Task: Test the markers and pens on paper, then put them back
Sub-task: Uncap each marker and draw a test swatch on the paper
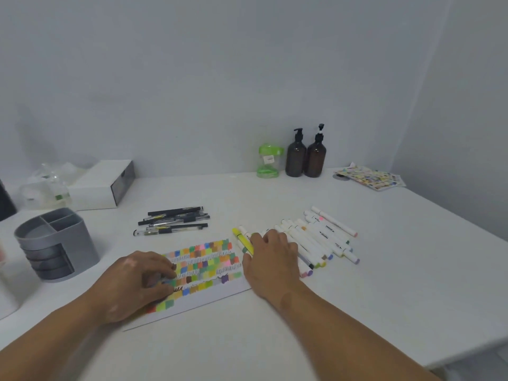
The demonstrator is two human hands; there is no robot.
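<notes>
A white paper sheet (220,291) covered in rows of coloured swatches lies in front of me on the white table (384,270). My left hand (137,281) rests on the sheet's left part with its fingers loosely curled and their tips on the paper; I see nothing held in it. My right hand (272,259) lies palm down over the left end of a heap of white-bodied markers (321,237), fingers relaxed on them. A yellow marker (243,240) lies just left of that hand. Several black and clear pens (173,220) lie in a pile behind the paper.
A grey desk organiser (52,243) with empty compartments stands at the left. Behind it are a white box (101,185) and clear plastic wrapping (46,182). Two brown pump bottles (305,158), a green container (268,160) and another swatch sheet (371,177) stand along the back wall.
</notes>
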